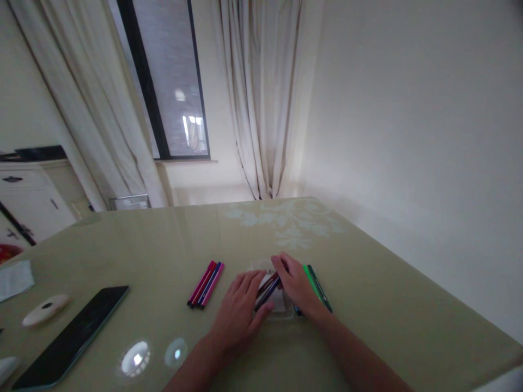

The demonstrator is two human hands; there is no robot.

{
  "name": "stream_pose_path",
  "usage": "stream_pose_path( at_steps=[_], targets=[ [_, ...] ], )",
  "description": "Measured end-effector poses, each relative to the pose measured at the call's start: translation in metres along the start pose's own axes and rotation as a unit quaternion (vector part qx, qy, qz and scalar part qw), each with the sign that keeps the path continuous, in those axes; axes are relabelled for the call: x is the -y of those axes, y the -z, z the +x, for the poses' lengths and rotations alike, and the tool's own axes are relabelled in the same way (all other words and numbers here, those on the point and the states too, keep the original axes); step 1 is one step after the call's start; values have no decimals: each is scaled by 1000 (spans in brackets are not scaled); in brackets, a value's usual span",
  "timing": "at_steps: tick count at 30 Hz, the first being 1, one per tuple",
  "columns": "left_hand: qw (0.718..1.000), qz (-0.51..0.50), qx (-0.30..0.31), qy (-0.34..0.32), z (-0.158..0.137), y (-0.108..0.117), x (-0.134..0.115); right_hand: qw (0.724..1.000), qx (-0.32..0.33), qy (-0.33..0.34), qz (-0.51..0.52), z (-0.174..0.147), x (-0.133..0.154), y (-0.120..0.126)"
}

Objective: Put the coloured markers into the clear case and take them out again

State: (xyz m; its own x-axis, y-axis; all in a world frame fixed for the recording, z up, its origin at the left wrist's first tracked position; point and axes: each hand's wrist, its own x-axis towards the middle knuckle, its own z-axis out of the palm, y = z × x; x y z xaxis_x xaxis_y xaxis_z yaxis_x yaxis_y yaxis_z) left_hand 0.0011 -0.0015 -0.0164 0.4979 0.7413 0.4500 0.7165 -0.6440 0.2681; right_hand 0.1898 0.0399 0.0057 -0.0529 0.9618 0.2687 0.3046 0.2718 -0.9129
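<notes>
Right hand (pixel 293 280) grips dark pens (pixel 267 294) by their one-o'clock ends; left hand (pixel 239 309), loosely open, apparently steadies the clear case (pixel 288 314).

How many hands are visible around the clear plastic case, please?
2: the left hand at the left side of the clear plastic case, the right hand at its right side, touching dark pens. No other hand shows.

the left hand (pixel 241 300) and right hand (pixel 295 280) cover much of the clear plastic case (pixel 288 314); its lettering is too blurred to read. the right fingers hide the far ends of the dark marker pens (pixel 267 293). the left edge cuts off a paper sheet (pixel 15 280), a red object (pixel 8 252) and, nearer, a white object (pixel 7 370), the last two unidentifiable.
</notes>
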Motion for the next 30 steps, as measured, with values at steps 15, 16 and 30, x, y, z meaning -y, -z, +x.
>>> stream_pose_path(
  at_steps=[15, 16, 30],
  targets=[
    [935, 295, 51, 190, -1, 18, 48, 967, -86, 20, -239, 25, -28, 51],
    [935, 295, 52, 187, -1, 19, 49, 958, -72, 16, -277, 24, -30, 51],
    [961, 207, -5, 183, -1, 22, 47, 914, 47, 111, -387, 21, -33, 34]
  ],
)
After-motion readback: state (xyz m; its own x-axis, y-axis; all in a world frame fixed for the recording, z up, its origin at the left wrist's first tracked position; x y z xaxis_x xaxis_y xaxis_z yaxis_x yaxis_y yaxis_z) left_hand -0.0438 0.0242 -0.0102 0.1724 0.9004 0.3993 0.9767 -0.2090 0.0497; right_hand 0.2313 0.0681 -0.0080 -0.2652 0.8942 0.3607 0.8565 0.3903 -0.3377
